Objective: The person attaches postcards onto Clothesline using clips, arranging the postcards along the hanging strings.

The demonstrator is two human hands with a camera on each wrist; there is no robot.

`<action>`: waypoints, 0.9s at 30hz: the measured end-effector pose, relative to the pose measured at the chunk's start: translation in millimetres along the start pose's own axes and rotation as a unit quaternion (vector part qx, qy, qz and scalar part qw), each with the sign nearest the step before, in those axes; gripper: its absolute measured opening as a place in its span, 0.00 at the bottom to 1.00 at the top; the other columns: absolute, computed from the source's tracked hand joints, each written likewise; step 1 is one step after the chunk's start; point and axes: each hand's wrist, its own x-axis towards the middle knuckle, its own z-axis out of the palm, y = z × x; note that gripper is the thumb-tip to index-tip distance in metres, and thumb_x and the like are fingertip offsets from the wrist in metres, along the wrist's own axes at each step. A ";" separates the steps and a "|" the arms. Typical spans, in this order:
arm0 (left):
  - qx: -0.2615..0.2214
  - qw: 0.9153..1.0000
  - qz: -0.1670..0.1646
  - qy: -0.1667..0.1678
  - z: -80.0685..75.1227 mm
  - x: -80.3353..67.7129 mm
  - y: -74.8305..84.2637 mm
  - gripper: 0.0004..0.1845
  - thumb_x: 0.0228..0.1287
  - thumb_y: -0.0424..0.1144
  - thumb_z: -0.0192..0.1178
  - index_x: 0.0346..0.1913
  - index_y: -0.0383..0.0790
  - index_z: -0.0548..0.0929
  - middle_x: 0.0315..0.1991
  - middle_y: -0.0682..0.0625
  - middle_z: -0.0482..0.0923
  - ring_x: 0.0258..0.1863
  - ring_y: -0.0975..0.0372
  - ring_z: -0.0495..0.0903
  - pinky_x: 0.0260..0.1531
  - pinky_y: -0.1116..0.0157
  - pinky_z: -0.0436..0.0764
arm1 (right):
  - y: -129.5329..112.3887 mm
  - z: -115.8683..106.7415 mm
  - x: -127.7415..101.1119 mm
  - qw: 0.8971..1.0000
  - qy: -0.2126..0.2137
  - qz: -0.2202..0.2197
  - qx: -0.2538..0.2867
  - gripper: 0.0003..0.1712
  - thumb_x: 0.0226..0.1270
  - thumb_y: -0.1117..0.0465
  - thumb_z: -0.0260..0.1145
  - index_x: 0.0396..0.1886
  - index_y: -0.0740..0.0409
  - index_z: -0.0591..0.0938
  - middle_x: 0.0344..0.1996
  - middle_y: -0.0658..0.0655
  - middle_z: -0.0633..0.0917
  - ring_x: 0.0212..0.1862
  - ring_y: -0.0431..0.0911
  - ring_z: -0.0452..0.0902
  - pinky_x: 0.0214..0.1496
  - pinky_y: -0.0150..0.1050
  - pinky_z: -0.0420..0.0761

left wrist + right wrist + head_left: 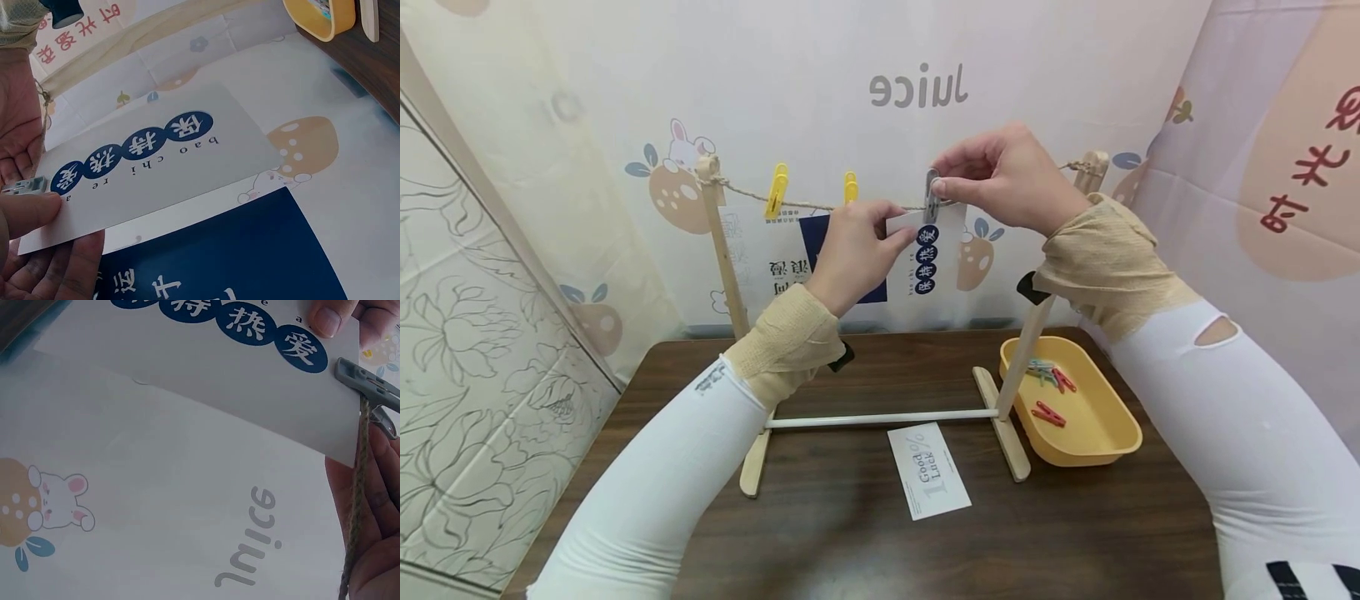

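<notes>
My left hand (859, 254) pinches the top edge of a white card (951, 250) with blue ovals and white characters, hanging at the rope (820, 206). With thumb and fingers my right hand (1013, 183) pinches a grey clothespin (932, 197) at that card's top edge. In the right wrist view, the grey clothespin (369, 381) straddles the rope (357, 506) and the card (250, 381); whether it is fully clamped I cannot tell. Partly behind my left hand hangs a dark blue card (872, 292). Two yellow clothespins (777, 192) sit on the rope farther left.
A wooden stand (721, 250) with a white crossbar (880, 418) carries the rope. Flat on the brown table (820, 517) lies a "Good Luck" card (928, 471). To the right, a yellow basin (1097, 417) holds several clothespins, some red (1048, 414). Behind hangs a printed curtain (820, 100).
</notes>
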 end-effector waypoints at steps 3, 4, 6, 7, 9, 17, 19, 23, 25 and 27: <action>0.005 1.000 -0.009 -0.002 0.2 -0.4 0.6 0.14 0.76 0.37 0.70 0.57 0.33 0.90 0.30 0.45 0.83 0.27 0.61 0.75 0.28 0.70 0.71 | 1.1 -0.7 -1.2 1.000 -0.004 0.000 0.001 0.15 0.74 0.63 0.75 0.54 0.66 0.91 0.41 0.56 0.94 0.35 0.35 0.87 0.41 0.25 0.84; 0.005 1.000 -0.011 -0.003 0.1 -0.8 0.9 0.14 0.76 0.38 0.70 0.57 0.33 0.90 0.30 0.45 0.83 0.27 0.61 0.76 0.28 0.70 0.72 | 1.2 -0.7 -1.5 1.000 -0.005 -0.001 0.004 0.15 0.74 0.62 0.75 0.54 0.66 0.91 0.41 0.56 0.95 0.36 0.36 0.88 0.41 0.25 0.84; 0.007 1.000 -0.014 -0.005 -0.1 -1.5 1.3 0.14 0.76 0.38 0.70 0.57 0.33 0.90 0.29 0.45 0.83 0.28 0.60 0.76 0.28 0.70 0.72 | 1.5 -0.7 -2.0 1.000 -0.006 0.000 0.007 0.15 0.74 0.62 0.75 0.55 0.65 0.91 0.42 0.57 0.95 0.36 0.35 0.88 0.42 0.25 0.84; 0.008 1.000 -0.013 -0.005 -0.1 -1.9 1.6 0.14 0.76 0.38 0.70 0.56 0.33 0.89 0.29 0.45 0.83 0.28 0.60 0.76 0.28 0.70 0.73 | 1.6 -0.6 -2.0 1.000 -0.006 -0.001 0.007 0.15 0.74 0.62 0.74 0.55 0.65 0.91 0.43 0.58 0.95 0.36 0.35 0.88 0.42 0.25 0.84; 0.011 1.000 -0.012 -0.004 -0.1 -2.9 1.9 0.14 0.76 0.38 0.70 0.57 0.33 0.89 0.29 0.45 0.83 0.28 0.60 0.76 0.29 0.69 0.73 | 1.4 -0.3 -1.9 1.000 -0.006 -0.002 0.011 0.15 0.74 0.62 0.74 0.56 0.65 0.91 0.44 0.59 0.95 0.37 0.35 0.88 0.42 0.25 0.84; 0.024 0.999 -0.030 0.002 1.0 -8.4 1.8 0.15 0.74 0.38 0.71 0.57 0.33 0.88 0.31 0.45 0.86 0.29 0.58 0.80 0.30 0.68 0.77 | 2.2 1.7 -2.0 1.000 -0.007 -0.009 0.024 0.15 0.74 0.65 0.73 0.55 0.67 0.90 0.43 0.59 0.95 0.37 0.34 0.88 0.42 0.25 0.85; 0.027 0.999 -0.037 0.001 1.7 -10.6 1.6 0.14 0.74 0.38 0.72 0.56 0.34 0.88 0.32 0.45 0.86 0.30 0.58 0.81 0.31 0.67 0.79 | 2.0 2.3 -2.3 1.000 -0.009 -0.010 0.026 0.14 0.74 0.65 0.73 0.55 0.67 0.90 0.43 0.59 0.95 0.37 0.34 0.88 0.42 0.25 0.85; 0.036 0.998 -0.048 0.000 2.7 -14.6 1.3 0.10 0.74 0.37 0.72 0.50 0.35 0.87 0.35 0.45 0.88 0.33 0.58 0.84 0.35 0.64 0.82 | 1.3 2.5 -3.5 1.000 -0.012 -0.010 0.023 0.14 0.75 0.65 0.72 0.55 0.68 0.90 0.44 0.61 0.94 0.37 0.35 0.88 0.42 0.26 0.85; 0.038 0.998 -0.054 -0.001 2.8 -16.0 0.8 0.08 0.74 0.37 0.71 0.46 0.35 0.86 0.37 0.44 0.90 0.35 0.58 0.85 0.38 0.62 0.84 | 1.0 2.3 -4.0 1.000 -0.013 -0.010 0.020 0.15 0.75 0.65 0.72 0.56 0.67 0.90 0.45 0.61 0.94 0.37 0.35 0.88 0.42 0.26 0.85; 0.040 0.997 -0.064 -0.001 2.5 -17.1 0.6 0.08 0.74 0.37 0.71 0.45 0.35 0.86 0.40 0.44 0.91 0.38 0.57 0.87 0.41 0.60 0.86 | 0.5 2.1 -4.5 1.000 -0.014 -0.010 0.018 0.15 0.75 0.65 0.72 0.56 0.67 0.89 0.45 0.61 0.94 0.37 0.35 0.88 0.43 0.26 0.85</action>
